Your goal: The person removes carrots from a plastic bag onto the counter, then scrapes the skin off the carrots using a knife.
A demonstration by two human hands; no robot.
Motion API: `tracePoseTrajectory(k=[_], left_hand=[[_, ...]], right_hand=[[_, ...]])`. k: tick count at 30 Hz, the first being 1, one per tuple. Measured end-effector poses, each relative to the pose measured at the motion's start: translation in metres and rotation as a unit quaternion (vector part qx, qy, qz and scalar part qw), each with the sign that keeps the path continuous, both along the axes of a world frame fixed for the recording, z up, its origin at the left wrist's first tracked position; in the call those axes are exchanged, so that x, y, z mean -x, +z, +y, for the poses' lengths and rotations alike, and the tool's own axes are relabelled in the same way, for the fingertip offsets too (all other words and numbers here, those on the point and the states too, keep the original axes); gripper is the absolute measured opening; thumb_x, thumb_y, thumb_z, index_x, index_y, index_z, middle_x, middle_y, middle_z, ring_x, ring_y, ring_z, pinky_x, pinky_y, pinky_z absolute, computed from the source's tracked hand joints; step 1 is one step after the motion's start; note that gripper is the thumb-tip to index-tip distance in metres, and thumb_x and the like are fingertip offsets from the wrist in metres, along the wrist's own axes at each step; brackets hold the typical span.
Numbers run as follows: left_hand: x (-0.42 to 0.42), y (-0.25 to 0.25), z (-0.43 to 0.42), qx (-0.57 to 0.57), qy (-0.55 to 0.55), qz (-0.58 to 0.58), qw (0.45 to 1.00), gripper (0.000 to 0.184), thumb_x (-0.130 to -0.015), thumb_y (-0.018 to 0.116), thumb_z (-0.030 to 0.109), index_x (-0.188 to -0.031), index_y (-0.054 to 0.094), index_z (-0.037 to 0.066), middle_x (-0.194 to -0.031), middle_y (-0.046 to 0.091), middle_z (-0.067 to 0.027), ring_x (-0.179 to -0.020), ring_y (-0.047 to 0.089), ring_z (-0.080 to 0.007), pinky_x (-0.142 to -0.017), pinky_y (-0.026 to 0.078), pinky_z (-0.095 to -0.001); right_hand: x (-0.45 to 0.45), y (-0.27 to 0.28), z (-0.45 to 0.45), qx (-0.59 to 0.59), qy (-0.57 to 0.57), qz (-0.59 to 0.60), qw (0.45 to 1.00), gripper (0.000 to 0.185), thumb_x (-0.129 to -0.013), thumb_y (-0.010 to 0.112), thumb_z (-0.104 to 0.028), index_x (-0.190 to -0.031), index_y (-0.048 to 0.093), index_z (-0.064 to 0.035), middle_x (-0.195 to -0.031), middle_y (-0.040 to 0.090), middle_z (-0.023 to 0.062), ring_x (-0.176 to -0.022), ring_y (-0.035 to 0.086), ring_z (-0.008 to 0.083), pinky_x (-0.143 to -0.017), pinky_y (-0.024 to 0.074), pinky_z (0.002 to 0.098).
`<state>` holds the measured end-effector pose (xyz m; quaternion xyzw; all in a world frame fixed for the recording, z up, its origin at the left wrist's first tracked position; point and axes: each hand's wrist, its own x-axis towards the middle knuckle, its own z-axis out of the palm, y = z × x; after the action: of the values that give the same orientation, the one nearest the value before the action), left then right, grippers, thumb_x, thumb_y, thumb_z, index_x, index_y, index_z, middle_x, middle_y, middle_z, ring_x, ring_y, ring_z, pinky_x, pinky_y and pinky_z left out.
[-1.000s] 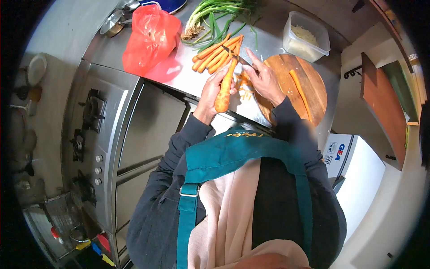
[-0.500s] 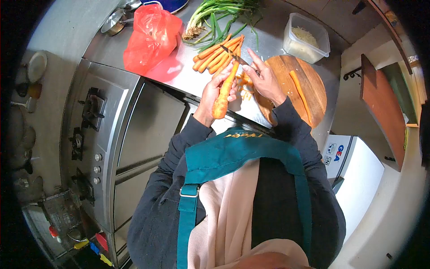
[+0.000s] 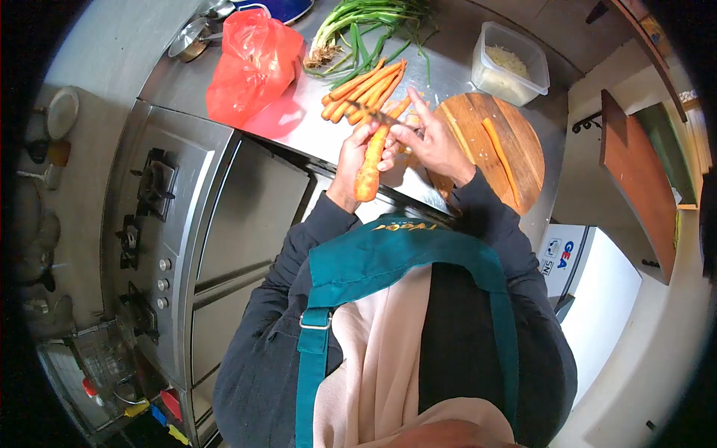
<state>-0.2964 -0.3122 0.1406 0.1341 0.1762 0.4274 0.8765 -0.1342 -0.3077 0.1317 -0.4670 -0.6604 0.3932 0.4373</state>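
Observation:
My left hand (image 3: 351,160) is wrapped round a thick orange carrot (image 3: 368,179), its blunt end towards me and its thin end pointing away. My right hand (image 3: 435,145) grips a knife (image 3: 382,117), its index finger stretched out. The dark blade, smeared by motion, lies across the upper part of the carrot near my left fingers. Just beyond is a pile of several carrots (image 3: 362,93). Orange peelings lie on the steel counter under my right hand, partly hidden. A slim carrot (image 3: 499,160) lies on the round wooden board (image 3: 526,142) to the right.
Spring onions (image 3: 358,30) lie behind the carrots. A red plastic bag (image 3: 250,67) and a metal pan (image 3: 190,39) stand at the left. A clear tub (image 3: 515,89) with pale shreds sits beyond the board. The steel stove (image 3: 172,224) is to my left, a white appliance (image 3: 597,276) to my right.
The knife has moved along the carrot towards me, from near its thin end to close by my left fingers. My right hand has shifted slightly left and nearer.

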Motion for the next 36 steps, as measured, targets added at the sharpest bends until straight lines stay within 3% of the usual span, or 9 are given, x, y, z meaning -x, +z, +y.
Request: tracePoseTrajectory(k=[3, 12, 16, 20, 21, 24, 28, 32, 36], left_hand=[[0.000, -0.003, 0.000, 0.059, 0.022, 0.022, 0.998, 0.024, -0.092, 0.037, 0.022, -0.096, 0.044, -0.001, -0.070, 0.043, -0.0074, -0.055, 0.040, -0.0102, -0.034, 0.035, -0.0181], [-0.003, 0.011, -0.008, -0.060, 0.010, 0.008, 0.998, 0.025, -0.094, 0.037, 0.023, -0.097, 0.044, -0.001, -0.069, 0.041, -0.0058, -0.057, 0.040, -0.0107, -0.035, 0.034, -0.0171], [-0.003, 0.002, -0.006, -0.043, 0.031, 0.014, 0.998, 0.024, -0.093, 0.038, 0.022, -0.099, 0.044, 0.000, -0.070, 0.042, -0.0065, -0.057, 0.041, -0.0113, -0.035, 0.033, -0.0172], [0.000, -0.001, -0.003, -0.023, 0.041, 0.018, 0.999, 0.020, -0.093, 0.039, 0.020, -0.089, 0.043, 0.000, -0.070, 0.044, -0.0074, -0.057, 0.043, -0.0115, -0.035, 0.034, -0.0173], [0.001, -0.004, 0.000, -0.049, 0.013, -0.001, 0.999, 0.018, -0.092, 0.040, 0.019, -0.089, 0.043, 0.002, -0.070, 0.045, -0.0068, -0.058, 0.045, -0.0121, -0.037, 0.034, -0.0188], [0.001, -0.007, 0.004, -0.078, -0.019, -0.007, 0.997, 0.015, -0.093, 0.041, 0.019, -0.090, 0.043, 0.004, -0.070, 0.046, -0.0060, -0.058, 0.046, -0.0126, -0.038, 0.034, -0.0200], [-0.005, 0.008, 0.000, -0.068, 0.001, 0.028, 0.997, 0.014, -0.093, 0.040, 0.018, -0.091, 0.040, 0.003, -0.067, 0.042, -0.0066, -0.054, 0.040, -0.0106, -0.033, 0.033, -0.0174], [-0.005, 0.009, 0.004, -0.052, -0.005, 0.036, 0.998, 0.011, -0.093, 0.040, 0.017, -0.091, 0.040, 0.005, -0.067, 0.042, -0.0065, -0.053, 0.039, -0.0105, -0.032, 0.033, -0.0174], [-0.004, 0.009, 0.007, -0.054, -0.010, 0.039, 0.998, 0.019, -0.093, 0.040, 0.017, -0.107, 0.040, 0.005, -0.068, 0.041, -0.0061, -0.052, 0.039, -0.0103, -0.033, 0.033, -0.0173]], right_hand=[[0.014, 0.011, -0.011, 0.004, 0.024, 0.096, 0.995, 0.080, -0.083, 0.060, -0.024, -0.136, 0.011, 0.0088, -0.083, 0.061, 0.0159, -0.068, 0.058, 0.0154, -0.060, 0.0466, 0.0270], [-0.014, 0.003, 0.010, 0.025, -0.042, 0.006, 0.999, 0.077, -0.084, 0.059, -0.024, -0.134, 0.013, 0.0107, -0.081, 0.061, 0.0114, -0.068, 0.056, 0.0122, -0.059, 0.0456, 0.0252], [0.002, 0.011, -0.008, 0.055, 0.035, 0.117, 0.991, 0.073, -0.083, 0.059, -0.021, -0.134, 0.016, 0.0100, -0.083, 0.061, 0.0102, -0.071, 0.056, 0.0115, -0.064, 0.0463, 0.0246], [0.003, -0.002, -0.006, 0.055, 0.045, 0.114, 0.991, 0.072, -0.083, 0.059, -0.018, -0.136, 0.017, 0.0058, -0.098, 0.059, 0.0148, -0.081, 0.056, 0.0140, -0.070, 0.0470, 0.0267], [0.001, 0.001, -0.004, 0.033, 0.025, 0.089, 0.995, 0.069, -0.083, 0.060, -0.019, -0.137, 0.022, 0.0019, -0.109, 0.056, 0.0178, -0.088, 0.057, 0.0166, -0.074, 0.0467, 0.0285], [-0.004, 0.004, 0.001, -0.044, 0.015, 0.031, 0.998, 0.065, -0.083, 0.060, -0.019, -0.136, 0.027, -0.0013, -0.116, 0.054, 0.0191, -0.091, 0.058, 0.0193, -0.077, 0.0461, 0.0299], [-0.009, 0.018, 0.001, -0.045, -0.002, -0.037, 0.998, 0.060, -0.083, 0.059, -0.019, -0.135, 0.032, -0.0048, -0.121, 0.051, 0.0193, -0.096, 0.058, 0.0208, -0.079, 0.0454, 0.0307], [-0.013, 0.015, 0.007, -0.045, 0.021, -0.022, 0.999, 0.056, -0.084, 0.058, -0.020, -0.133, 0.035, -0.0057, -0.120, 0.052, 0.0180, -0.092, 0.057, 0.0189, -0.076, 0.0459, 0.0295], [-0.017, 0.019, 0.009, -0.040, 0.023, -0.045, 0.998, 0.054, -0.084, 0.058, -0.022, -0.132, 0.038, -0.0075, -0.113, 0.057, 0.0158, -0.083, 0.057, 0.0156, -0.070, 0.0456, 0.0279]])
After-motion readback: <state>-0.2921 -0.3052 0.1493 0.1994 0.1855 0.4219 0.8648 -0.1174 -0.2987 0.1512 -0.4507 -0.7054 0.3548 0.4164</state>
